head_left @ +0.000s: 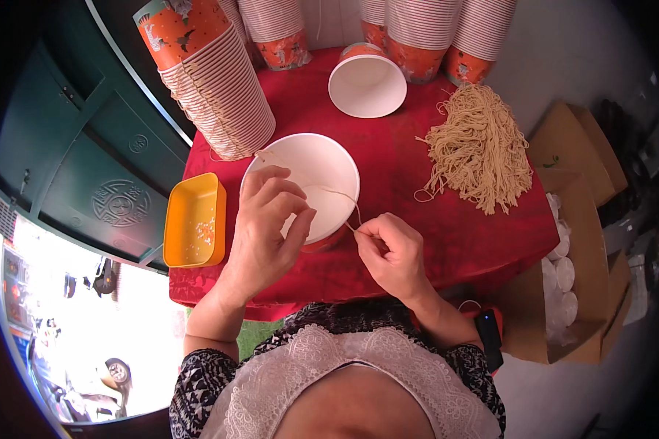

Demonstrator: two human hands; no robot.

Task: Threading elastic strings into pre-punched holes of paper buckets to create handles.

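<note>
A paper bucket [338, 162], white inside, stands in front of me on the red cloth. A thin beige string [329, 190] runs across its mouth and over the right rim. My right hand [394, 252] pinches that string between thumb and forefinger just outside the near right rim. My left hand [271, 219] hovers over the bucket's left side, fingers bent and thumb apart, with nothing visible in it. A yellow tray [173, 227] with small white and orange beads [206, 232] lies left of my left hand.
A tall stack of paper buckets [220, 102] with strings down its side rises at the left. Another bucket [367, 86] lies tipped behind. A heap of beige strings [483, 146] lies at the right. More stacks [421, 33] line the back. A cardboard box [586, 256] stands beside the table.
</note>
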